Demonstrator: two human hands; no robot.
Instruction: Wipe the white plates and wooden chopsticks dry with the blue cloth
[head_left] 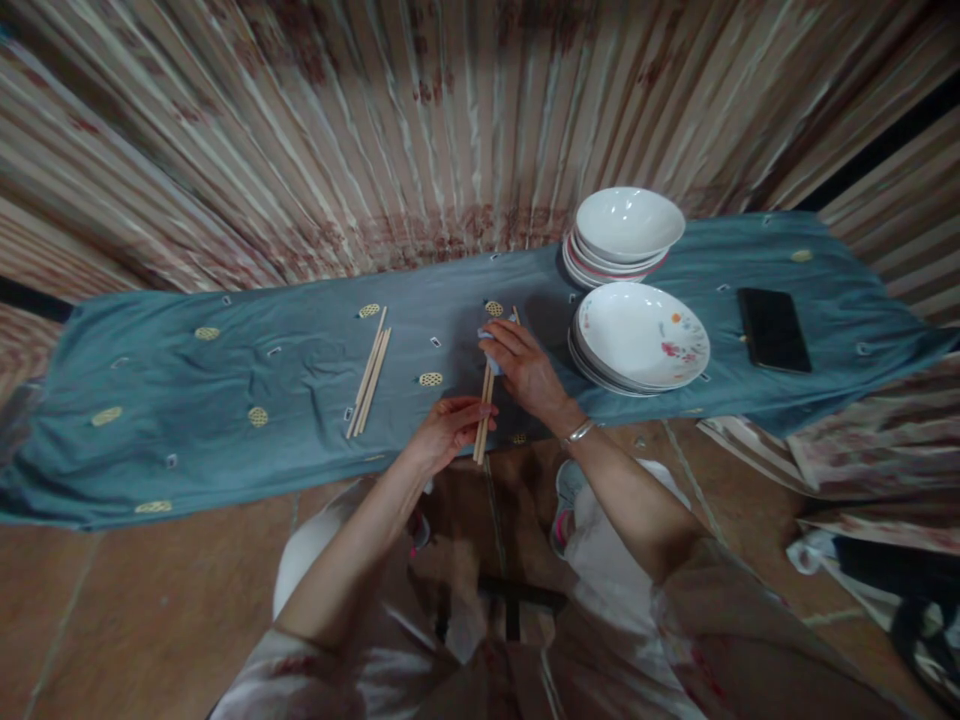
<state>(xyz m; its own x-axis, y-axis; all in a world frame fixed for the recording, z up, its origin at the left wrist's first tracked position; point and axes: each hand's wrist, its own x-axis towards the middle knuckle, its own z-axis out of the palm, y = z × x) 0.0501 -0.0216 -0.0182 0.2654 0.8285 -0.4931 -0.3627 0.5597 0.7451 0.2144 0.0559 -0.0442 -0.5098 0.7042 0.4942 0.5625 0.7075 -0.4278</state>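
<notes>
Near the front edge of the table, my left hand [448,432] grips a pair of chopsticks [482,432] by their lower part. Further up the same pair, my right hand [529,372] is closed around a light blue cloth [491,345], which presses against the sticks. Only part of the cloth shows between the fingers. The upper ends of the chopsticks poke out beyond my right hand. To the left, several more light wooden chopsticks [370,378] lie side by side on the tablecloth.
A blue-green tablecloth [300,400] with yellow prints covers the long narrow table. Right of my hands stand a stack of white bowls [628,225] and a stack of flowered plates [637,340]. A black phone or tablet [774,330] lies further right. A pleated curtain [450,120] hangs behind.
</notes>
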